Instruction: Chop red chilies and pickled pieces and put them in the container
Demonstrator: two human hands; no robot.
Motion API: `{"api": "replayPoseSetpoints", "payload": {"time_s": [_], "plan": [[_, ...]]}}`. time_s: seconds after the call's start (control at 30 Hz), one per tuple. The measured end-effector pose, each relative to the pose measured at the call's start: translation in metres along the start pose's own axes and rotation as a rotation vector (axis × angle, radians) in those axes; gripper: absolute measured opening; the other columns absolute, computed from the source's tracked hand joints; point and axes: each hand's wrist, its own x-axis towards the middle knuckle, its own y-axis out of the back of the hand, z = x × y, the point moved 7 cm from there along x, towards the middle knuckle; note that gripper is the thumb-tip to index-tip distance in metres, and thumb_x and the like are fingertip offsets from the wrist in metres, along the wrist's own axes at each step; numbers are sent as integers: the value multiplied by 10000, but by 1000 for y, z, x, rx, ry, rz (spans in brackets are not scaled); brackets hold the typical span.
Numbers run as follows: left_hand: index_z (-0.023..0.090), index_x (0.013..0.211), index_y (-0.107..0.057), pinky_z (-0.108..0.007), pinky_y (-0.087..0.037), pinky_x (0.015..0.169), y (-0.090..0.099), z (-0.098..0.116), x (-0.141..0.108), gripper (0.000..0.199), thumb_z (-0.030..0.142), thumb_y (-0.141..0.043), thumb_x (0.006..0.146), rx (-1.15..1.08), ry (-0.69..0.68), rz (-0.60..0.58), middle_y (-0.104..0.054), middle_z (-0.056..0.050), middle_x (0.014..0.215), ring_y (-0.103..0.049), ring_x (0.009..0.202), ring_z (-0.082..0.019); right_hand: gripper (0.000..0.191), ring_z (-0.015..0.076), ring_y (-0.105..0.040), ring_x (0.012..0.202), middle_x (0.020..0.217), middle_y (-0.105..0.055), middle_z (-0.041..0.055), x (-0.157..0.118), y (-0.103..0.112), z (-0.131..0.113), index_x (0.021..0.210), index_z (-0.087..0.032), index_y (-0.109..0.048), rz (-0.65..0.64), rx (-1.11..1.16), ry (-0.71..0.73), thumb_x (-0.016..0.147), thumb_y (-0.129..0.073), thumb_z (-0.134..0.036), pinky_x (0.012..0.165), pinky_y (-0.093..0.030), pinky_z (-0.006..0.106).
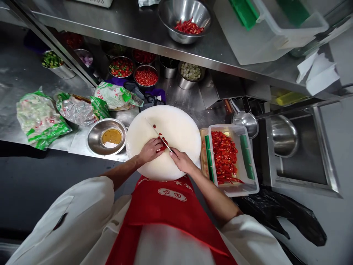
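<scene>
Knife (164, 142), frame centre: our right hand (179, 161) grips its handle; our left hand (149, 151) pins red chili (162, 148) alongside. If the chili rolls, we risk a cut.

Unreadable lettering (166, 192) on apron (165, 213), bags (41, 119)

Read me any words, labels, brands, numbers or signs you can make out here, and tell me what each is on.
No text reads clearly enough to quote.
Red apron: white oval badge with character-like marks, too small to read.
Red apron, upper edge: white marks, partly cut off by the fold, unreadable.
Left plastic bag, middle plastic bag and right plastic bag: red print, too blurred and crumpled to read.
</scene>
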Motion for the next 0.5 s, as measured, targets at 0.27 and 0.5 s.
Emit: {"api": "replayPoseSetpoints", "payload": {"time_s": [0.27, 0.5], "plan": [[226, 1056, -703, -454, -415, 1053, 1, -2, -17, 258, 409, -612, 897, 101, -13, 102, -590, -105, 1161, -495, 1175, -268, 491, 223, -691, 897, 949, -733, 53, -32, 10, -1, 1371, -231, -532, 17, 67, -32, 1018, -321, -499, 808, -501, 319], [199, 1033, -696, -411, -448, 1012, 1, 6, -11, 197, 302, -555, 943, 202, -54, 136, -621, -94, 1121, -521, 1112, -246, 536, 260, -556, 1271, 1402, -580, 61, -117, 11, 5, 1470, -274, -450, -113, -10, -171, 1016, -307, -521, 1028, -435, 380]]}}
